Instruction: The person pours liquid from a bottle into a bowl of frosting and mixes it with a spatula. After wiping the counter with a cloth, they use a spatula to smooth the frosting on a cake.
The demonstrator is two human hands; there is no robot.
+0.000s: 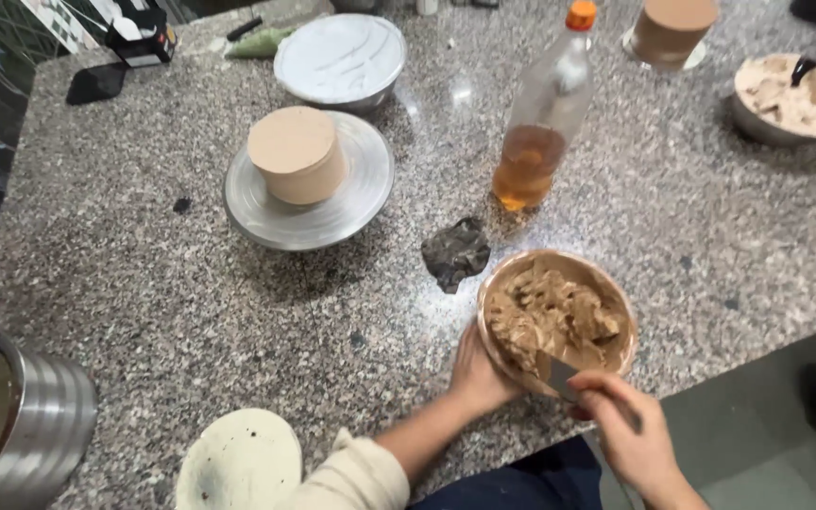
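The left hand (477,370) cups the bowl (559,316) of brown cream at the counter's (144,274) near edge; the right hand (627,425) pinches a spatula (559,373) dipped into it. The cake (297,154) on the turntable (309,184) already looks fully coated, though cream remains. Behind stands a clear, orange-capped bottle (540,123), amber liquid low, unlabelled.

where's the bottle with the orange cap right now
In the head view the bottle stands upright on the counter, right of centre, just beyond the dark rag and the bowl of brown frosting the left hand steadies.
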